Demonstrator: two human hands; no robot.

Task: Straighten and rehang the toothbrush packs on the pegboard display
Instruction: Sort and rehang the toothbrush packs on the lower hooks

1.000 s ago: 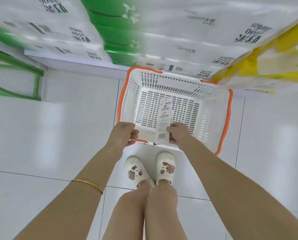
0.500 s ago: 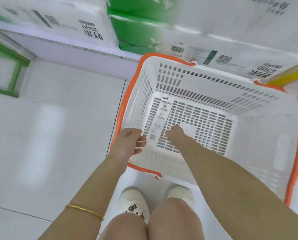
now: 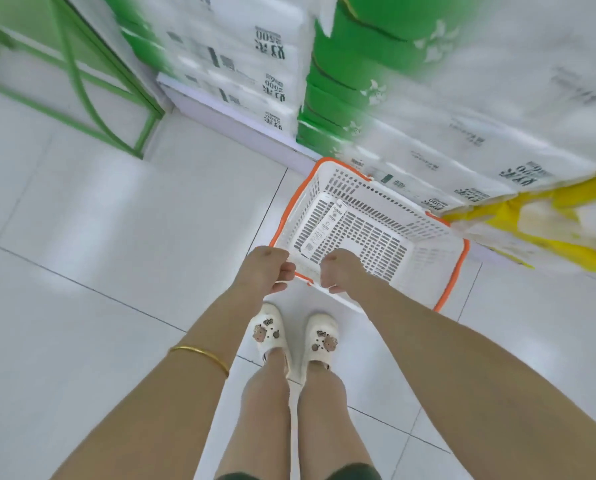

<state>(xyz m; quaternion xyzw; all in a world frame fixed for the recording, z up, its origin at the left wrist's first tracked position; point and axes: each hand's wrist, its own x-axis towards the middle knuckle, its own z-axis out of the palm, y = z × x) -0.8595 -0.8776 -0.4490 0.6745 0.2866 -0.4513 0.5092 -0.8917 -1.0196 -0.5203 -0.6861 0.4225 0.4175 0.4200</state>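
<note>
Toothbrush pack (image 3: 324, 230) flat in basket (image 3: 431, 265)

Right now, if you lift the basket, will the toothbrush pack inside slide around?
Probably yes. The toothbrush pack lies loose and flat on the basket floor, with nothing beside it, so a tilt would likely send it sliding. It looks thin and light, like card. The left hand and right hand grip the basket's near side, which may keep it level.
</note>
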